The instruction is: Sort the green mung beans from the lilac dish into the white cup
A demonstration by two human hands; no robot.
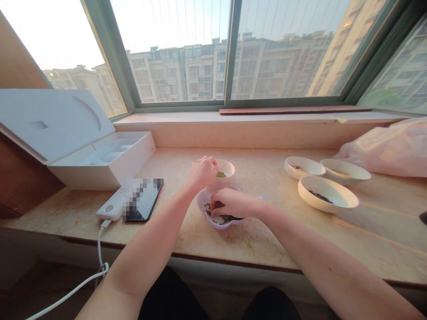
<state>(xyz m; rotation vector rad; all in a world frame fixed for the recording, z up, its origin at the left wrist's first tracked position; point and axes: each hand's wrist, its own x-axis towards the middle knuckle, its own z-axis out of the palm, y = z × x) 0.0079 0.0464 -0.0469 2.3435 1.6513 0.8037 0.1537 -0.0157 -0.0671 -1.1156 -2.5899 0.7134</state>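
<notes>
My left hand [204,172] is at the left rim of a small white bowl [228,166] with small green bits [220,174] inside. Its fingers are bent together over that bowl, and what they hold, if anything, is hidden. Nearer to me, a lilac scalloped bowl [220,226] contains small dark and greenish pieces [213,214]. My right hand [228,202] reaches down into this lilac bowl, fingers curled and tips among the pieces. Whether a piece is pinched there is too small to make out.
Three white bowls stand to the right: one with dark pieces [347,202], two others [302,163] [362,173] behind. A pink plastic bag [396,149] lies beyond. At left are an open white box [130,155], a power bank [111,206] with a cable [100,249], and a phone [147,206].
</notes>
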